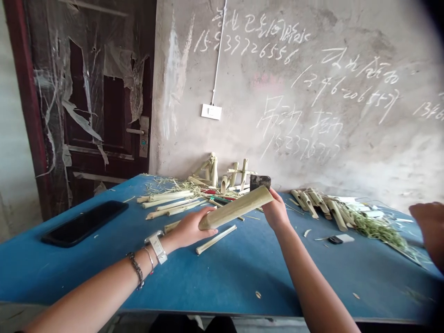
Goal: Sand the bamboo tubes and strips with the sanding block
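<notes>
My left hand (194, 226) is closed round the near end of a pale green bamboo piece (239, 207), which slants up to the right above the table. At its far end is my right hand (276, 209), its fingers partly hidden behind the bamboo. A dark, flat, square-cornered blade-like tool (260, 181) rises beside that end, seemingly in my right hand; its handle is hidden. Under the held piece, a thin bamboo strip (215, 240) lies on the blue table (236, 277). Another bamboo stick (172, 226) shows just behind my left wrist.
Split bamboo sticks (169, 202) and shavings lie at the back left, near small bamboo constructions (212, 170). A black phone-like slab (86, 223) rests at left. Cut bamboo tubes (336, 215), green shavings (378, 227) and a black-and-white object (341, 238) lie right, near another person's hand (430, 231).
</notes>
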